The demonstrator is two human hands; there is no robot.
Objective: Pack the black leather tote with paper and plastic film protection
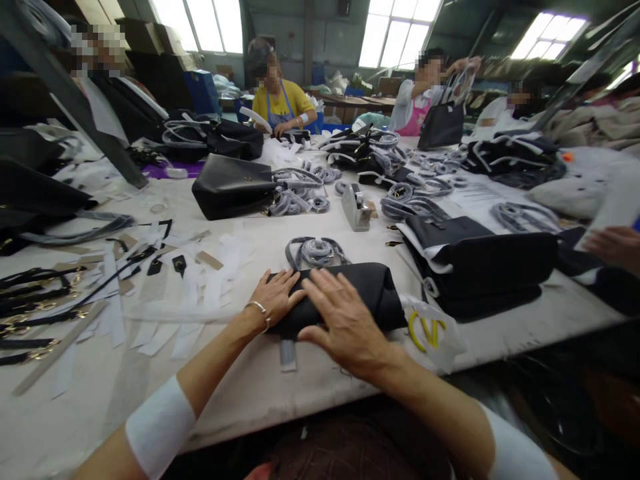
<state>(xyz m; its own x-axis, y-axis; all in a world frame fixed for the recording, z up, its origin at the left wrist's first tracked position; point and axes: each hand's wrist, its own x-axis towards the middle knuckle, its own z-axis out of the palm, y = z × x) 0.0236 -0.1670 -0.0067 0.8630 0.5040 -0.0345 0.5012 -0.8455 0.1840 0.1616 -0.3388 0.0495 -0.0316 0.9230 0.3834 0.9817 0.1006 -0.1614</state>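
A black handbag (370,283) lies on its side on the white table in front of me. My left hand (274,297) rests flat on its left part, fingers stretched out. Across the middle of the bag lies my right hand (345,320), also flat, with the thumb apart. Neither hand grips anything. Just behind the bag sits a coiled strap (317,252) in clear wrapping. A short grey wrapped piece (288,355) pokes out from under the bag's near edge. To the right, yellow-handled scissors or snips (425,331) lie on white plastic.
A stack of black bags (485,263) stands at right, another black bag (233,187) further back. A tape dispenser (357,207) stands mid-table. Straps with gold clasps (40,307) and paper strips (187,320) cover the left. Co-workers (283,100) are across the table. A metal post (95,107) rises at left.
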